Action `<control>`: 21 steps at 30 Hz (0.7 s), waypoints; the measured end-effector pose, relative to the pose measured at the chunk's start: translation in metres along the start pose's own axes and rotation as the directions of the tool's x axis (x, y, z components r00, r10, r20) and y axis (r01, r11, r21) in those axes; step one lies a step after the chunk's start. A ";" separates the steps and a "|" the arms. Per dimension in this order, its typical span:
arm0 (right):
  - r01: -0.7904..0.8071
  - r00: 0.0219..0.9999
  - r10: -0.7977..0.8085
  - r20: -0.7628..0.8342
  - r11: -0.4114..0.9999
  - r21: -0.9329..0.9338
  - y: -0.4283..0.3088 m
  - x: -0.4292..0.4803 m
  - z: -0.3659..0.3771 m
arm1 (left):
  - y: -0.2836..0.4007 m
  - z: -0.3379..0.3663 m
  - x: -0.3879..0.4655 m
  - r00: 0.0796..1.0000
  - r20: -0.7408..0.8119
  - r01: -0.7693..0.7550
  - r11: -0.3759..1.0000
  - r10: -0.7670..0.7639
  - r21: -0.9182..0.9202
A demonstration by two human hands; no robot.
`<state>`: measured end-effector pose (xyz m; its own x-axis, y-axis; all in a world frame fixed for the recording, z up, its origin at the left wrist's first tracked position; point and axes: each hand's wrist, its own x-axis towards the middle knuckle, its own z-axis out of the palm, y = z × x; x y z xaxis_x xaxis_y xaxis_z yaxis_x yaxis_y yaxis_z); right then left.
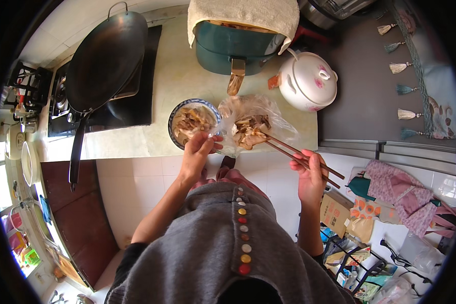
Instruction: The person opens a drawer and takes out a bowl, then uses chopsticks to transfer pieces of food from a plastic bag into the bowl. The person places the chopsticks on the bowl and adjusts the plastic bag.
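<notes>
My left hand (pixel 201 152) pinches the edge of a clear plastic bag (pixel 277 110) between thumb and fingers, just in front of a blue-and-white bowl (pixel 170 125). Pieces of food, seemingly meat, (pixel 192 121) lie in the bowl. The bag lies spread on the counter to the bowl's right, with more such pieces (pixel 250 133) in it. A pair of brown chopsticks (pixel 304 159) is held in my right hand (pixel 309 171), and their tips touch a piece at the bag's near side.
A wok (pixel 104 60) stands on the black gas hob (pixel 136 114) at left. Behind the bag is a green air fryer (pixel 228 51) under a towel (pixel 243 13). A lidded white pot (pixel 307 83) with pink flowers stands at right, beside a grey surface (pixel 361 95). The counter's front edge (pixel 152 154) is close.
</notes>
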<state>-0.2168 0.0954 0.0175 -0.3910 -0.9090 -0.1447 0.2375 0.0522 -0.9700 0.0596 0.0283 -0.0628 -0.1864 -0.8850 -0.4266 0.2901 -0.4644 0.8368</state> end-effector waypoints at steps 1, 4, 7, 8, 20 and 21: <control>0.016 1.000 -0.016 -0.003 1.000 -0.013 -0.007 -0.002 0.002 | -0.002 0.000 0.001 1.000 0.010 0.010 1.000 -0.010 0.006; 0.059 0.998 -0.059 0.020 0.998 -0.021 -0.030 -0.005 0.014 | -0.009 -0.002 0.002 0.999 0.015 0.045 0.999 -0.046 0.029; 0.106 0.989 -0.107 0.099 0.994 0.013 -0.044 -0.003 0.035 | -0.016 -0.001 0.003 0.998 0.041 0.043 0.998 -0.045 0.046; 0.109 0.986 -0.111 0.125 0.994 0.026 -0.046 -0.002 0.043 | -0.018 -0.002 0.002 0.998 0.042 0.032 0.996 -0.035 0.082; 0.068 0.855 0.062 0.516 0.971 -0.229 0.050 0.035 0.141 | -0.039 -0.015 -0.002 0.988 0.132 0.059 0.980 -0.085 0.188; 0.118 0.834 0.059 0.549 0.952 -0.282 0.056 0.035 0.144 | -0.040 -0.015 -0.003 0.987 0.139 0.054 0.984 -0.078 0.171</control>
<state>-0.0891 0.0072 -0.0137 0.1759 -0.9818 -0.0711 -0.0712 0.0593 -0.9957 0.0629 0.0494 -0.1006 -0.3370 -0.8331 -0.4387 0.1153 -0.4989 0.8589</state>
